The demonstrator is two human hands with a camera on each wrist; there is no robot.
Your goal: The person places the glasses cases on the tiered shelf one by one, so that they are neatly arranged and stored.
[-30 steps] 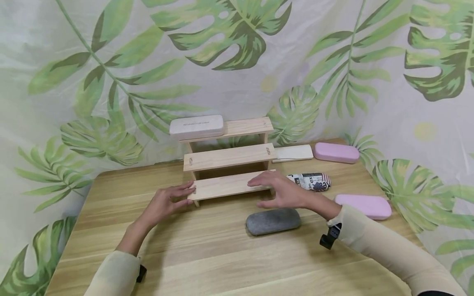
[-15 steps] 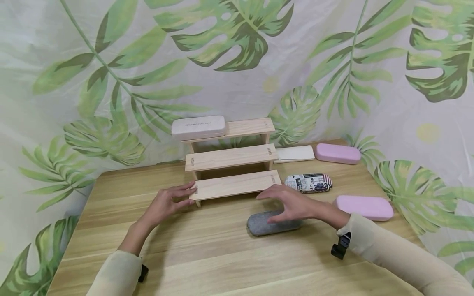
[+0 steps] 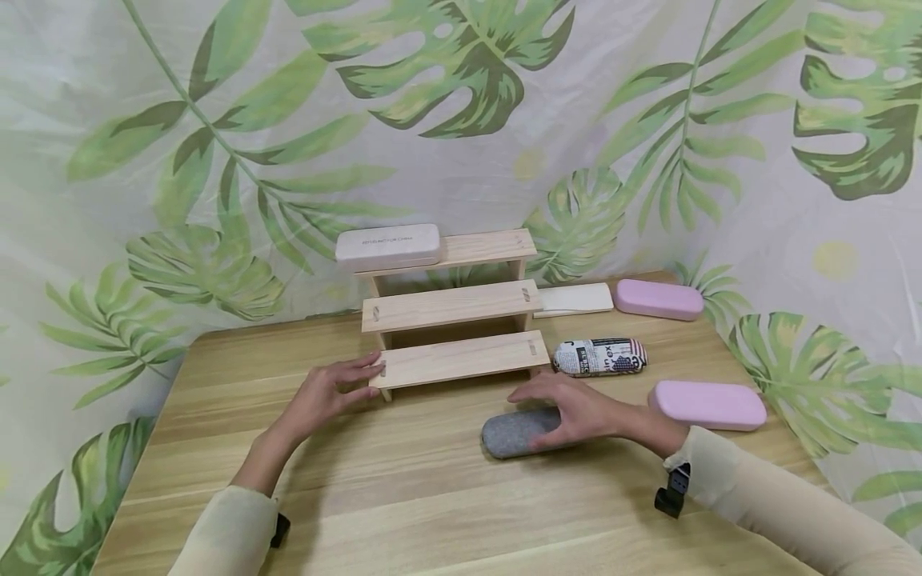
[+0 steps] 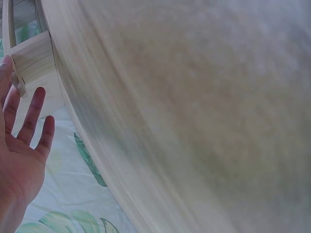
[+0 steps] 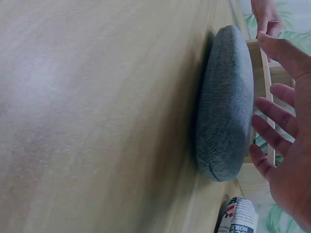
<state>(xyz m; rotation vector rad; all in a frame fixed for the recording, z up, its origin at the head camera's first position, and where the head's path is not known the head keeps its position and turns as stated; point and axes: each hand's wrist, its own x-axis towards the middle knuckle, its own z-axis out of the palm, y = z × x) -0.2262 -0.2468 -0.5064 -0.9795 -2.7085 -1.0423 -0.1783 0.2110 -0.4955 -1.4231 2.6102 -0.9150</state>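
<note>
A beginning, judged by how things lay, had been made: a white case (image 3: 389, 246) had been set on the top step of a three-step wooden stand (image 3: 454, 356), at its left end. It was the only case seen on the stand; the rest were found on the table (image 3: 403, 496), so the larger share appeared to be left.

The grey case (image 3: 515, 434) was the one being attended to. It was lying on the table in front of the stand's right end, and had not yet been lifted. The right hand (image 3: 576, 412) was held over its right part with fingers spread and nothing grasped; whether the case was touched by the thumb could not be told, as the near side of the hand was poorly shown.

The left hand (image 3: 330, 390) was rested against the left end of the lowest step, its fingers relaxed rather than clenched.

Not yet taken up, by the same reckoning, were the printed case (image 3: 601, 356) just beside the lowest step, the far pink case (image 3: 659, 298), the near pink case (image 3: 709, 404), and perhaps the flat white item (image 3: 576, 298) by the stand.
</note>
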